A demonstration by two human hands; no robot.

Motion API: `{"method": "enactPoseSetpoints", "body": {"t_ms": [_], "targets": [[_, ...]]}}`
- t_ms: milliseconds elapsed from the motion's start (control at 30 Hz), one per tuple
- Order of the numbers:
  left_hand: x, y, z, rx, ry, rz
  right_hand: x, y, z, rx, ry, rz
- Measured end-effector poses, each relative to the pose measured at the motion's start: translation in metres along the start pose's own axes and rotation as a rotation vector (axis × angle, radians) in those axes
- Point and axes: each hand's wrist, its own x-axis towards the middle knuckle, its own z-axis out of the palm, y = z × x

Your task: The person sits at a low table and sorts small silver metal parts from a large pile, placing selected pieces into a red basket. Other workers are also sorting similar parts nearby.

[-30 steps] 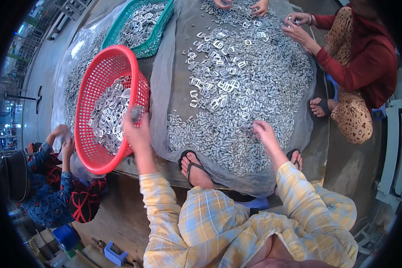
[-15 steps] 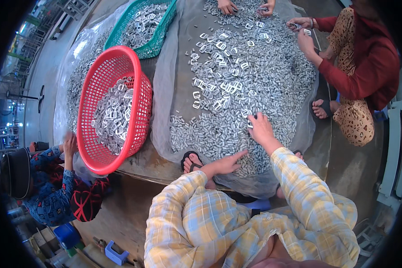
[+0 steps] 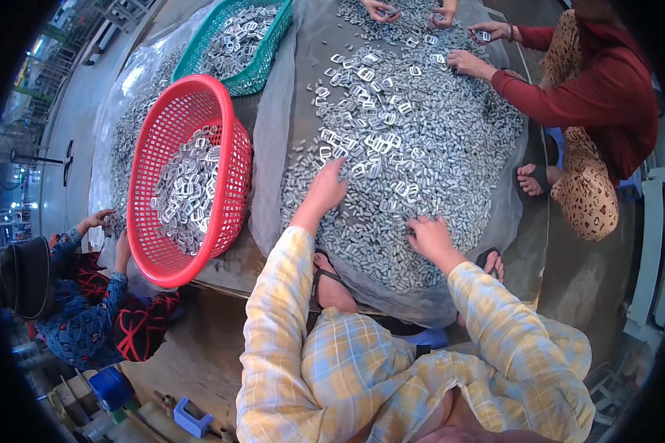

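Note:
My left hand [image 3: 326, 190] reaches over the heap with its fingers stretched out, close to a metal buckle [image 3: 325, 152] at the left side of the buckle cluster. Nothing shows in its grasp. Further right and nearer to me, my right hand [image 3: 430, 238] rests with fingers apart on the small grey metal cylinders [image 3: 369, 244]. A few buckles [image 3: 406, 192] lie just beyond its fingertips. More silvery frame-shaped buckles lie scattered over the cylinders toward the far side.
A red perforated basket [image 3: 242, 170] holding buckles stands at left; behind it is a green basket [image 3: 273, 60] with more. Clear plastic sheeting [image 3: 270, 214] edges the heap. Co-workers' hands [image 3: 471, 65] work at the far right, others' at the far edge and left.
My left hand has moved forward from the heap's near edge to the buckles. My right hand has let go of a buckle and drawn back slightly. The right-hand co-worker now reaches into the heap.

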Motion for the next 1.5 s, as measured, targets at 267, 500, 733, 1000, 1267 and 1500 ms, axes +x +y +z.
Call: {"method": "enactPoseSetpoints", "body": {"t_ms": [267,500,733,1000,1267,1500], "targets": [[0.036,0.032,0.044,0.433,-0.087,0.141,0.061,0.012,-0.038,0.007,0.161,0.31],[-0.007,0.028,0.066,0.535,-0.276,0.376,0.05,-0.001,-0.032,-0.046,-0.131,0.179],[-0.008,0.033,0.048,0.199,-0.423,0.249,-0.01,-0.007,-0.024,0.158,0.019,-0.109],[-0.008,0.028,0.076,0.568,-0.09,0.286,0.013,0.03,-0.014,0.229,0.429,0.226],[0.011,-0.003,0.054,-0.004,-0.074,0.29,0.02,0.034,-0.001,0.053,0.211,0.243],[0.042,-0.019,0.008,0.482,0.089,-0.273,-0.002,0.003,-0.011,0.096,0.118,0.125]]}}
